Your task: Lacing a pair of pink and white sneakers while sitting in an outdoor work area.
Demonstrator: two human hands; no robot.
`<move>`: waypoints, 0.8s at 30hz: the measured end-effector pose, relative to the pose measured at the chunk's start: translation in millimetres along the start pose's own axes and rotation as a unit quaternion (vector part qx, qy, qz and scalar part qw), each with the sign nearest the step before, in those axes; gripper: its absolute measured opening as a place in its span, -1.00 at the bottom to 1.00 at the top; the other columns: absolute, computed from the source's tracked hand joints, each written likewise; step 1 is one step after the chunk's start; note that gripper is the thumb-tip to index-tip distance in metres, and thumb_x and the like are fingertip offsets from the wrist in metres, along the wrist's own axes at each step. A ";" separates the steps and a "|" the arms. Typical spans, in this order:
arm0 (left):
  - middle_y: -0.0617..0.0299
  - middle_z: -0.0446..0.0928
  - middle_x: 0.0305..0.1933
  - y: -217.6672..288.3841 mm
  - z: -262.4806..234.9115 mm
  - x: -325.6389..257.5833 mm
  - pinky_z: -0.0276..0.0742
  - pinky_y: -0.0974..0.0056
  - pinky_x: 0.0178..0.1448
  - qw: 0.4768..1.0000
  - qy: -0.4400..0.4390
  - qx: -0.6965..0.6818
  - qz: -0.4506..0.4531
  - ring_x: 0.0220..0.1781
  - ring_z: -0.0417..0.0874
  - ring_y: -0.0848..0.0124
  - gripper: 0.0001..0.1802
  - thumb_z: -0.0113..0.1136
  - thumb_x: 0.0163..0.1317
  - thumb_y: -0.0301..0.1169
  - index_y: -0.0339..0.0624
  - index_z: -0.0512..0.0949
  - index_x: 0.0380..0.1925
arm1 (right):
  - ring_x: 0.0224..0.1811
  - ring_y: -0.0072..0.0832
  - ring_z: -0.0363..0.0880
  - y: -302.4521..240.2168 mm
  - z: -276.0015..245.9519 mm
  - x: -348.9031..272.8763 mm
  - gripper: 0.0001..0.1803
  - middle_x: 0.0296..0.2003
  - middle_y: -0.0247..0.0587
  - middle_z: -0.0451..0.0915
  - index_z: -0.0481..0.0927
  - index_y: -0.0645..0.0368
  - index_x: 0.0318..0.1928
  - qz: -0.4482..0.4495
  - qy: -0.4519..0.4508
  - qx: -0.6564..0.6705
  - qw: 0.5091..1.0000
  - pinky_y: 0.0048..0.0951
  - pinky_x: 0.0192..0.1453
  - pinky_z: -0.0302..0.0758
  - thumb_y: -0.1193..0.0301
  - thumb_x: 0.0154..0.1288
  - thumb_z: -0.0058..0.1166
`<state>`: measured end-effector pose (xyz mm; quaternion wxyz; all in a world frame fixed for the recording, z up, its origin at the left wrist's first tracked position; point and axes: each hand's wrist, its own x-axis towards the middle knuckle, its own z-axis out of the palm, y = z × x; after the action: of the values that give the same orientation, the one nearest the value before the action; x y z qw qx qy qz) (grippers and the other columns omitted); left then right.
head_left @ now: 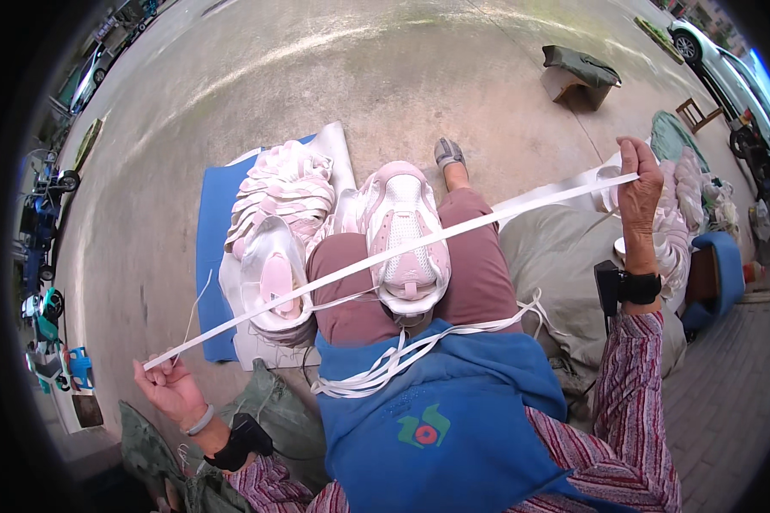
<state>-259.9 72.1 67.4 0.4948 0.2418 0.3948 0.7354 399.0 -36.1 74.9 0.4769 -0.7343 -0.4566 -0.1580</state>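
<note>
A flat white shoelace (342,274) runs taut and slanting across my lap. One end is pinched in my left hand (173,392), low at the left; the other is gripped in my right hand (641,179), raised at the right. Beneath the lace, a pink and white shoe upper (406,218) rests between my knees, its toe pointing away from me. A second pink and white upper (275,278) lies to the left, also passed over by the lace. A bunch of loose white laces (385,372) lies across my blue apron (479,419).
More pink and white uppers (284,184) are piled at the left on blue and white sheets (214,248). Grey-green cloth (556,265) and further uppers (684,184) lie at the right, near a blue chair (725,278). A cloth-covered box (580,77) stands ahead on the concrete.
</note>
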 end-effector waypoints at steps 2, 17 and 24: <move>0.37 0.10 -0.67 2.8 18.8 -4.6 0.43 0.25 -0.06 0.997 0.057 0.012 0.054 -0.55 0.24 0.48 -0.54 -0.06 0.45 -0.25 0.01 0.12 -0.67 | -0.44 -0.58 0.43 12.6 -12.7 10.7 -0.69 -0.52 -0.40 0.50 0.60 0.26 -0.15 0.018 0.051 0.018 0.998 -0.55 -0.30 0.39 0.25 0.46 -0.05; 0.18 0.56 -0.42 -131.0 104.6 -108.4 0.42 0.12 -0.02 0.690 -0.511 0.477 0.187 -0.40 0.52 0.27 -0.82 0.26 -0.01 -0.51 -0.21 0.44 -0.66 | -0.26 -0.14 0.54 -121.4 53.5 -126.4 -0.79 -0.34 -0.07 0.56 0.57 0.25 -0.27 -0.079 -0.450 0.201 0.867 -0.23 -0.04 0.45 0.36 0.35 -0.04; 0.16 0.50 -0.53 -136.5 83.4 -104.8 0.41 0.22 -0.35 0.737 -0.455 0.489 0.101 -0.48 0.52 0.24 -0.87 0.24 0.04 -0.55 -0.25 0.48 -0.60 | -0.31 0.02 0.53 -101.4 37.2 -115.6 -0.80 -0.43 0.02 0.54 0.51 0.24 -0.36 0.017 -0.595 0.152 0.789 -0.13 -0.22 0.46 0.34 0.30 0.03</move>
<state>-83.1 31.5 6.9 0.3523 0.7947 0.4010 0.2890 246.5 -51.8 35.7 0.2183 -0.6084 -0.6559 0.3899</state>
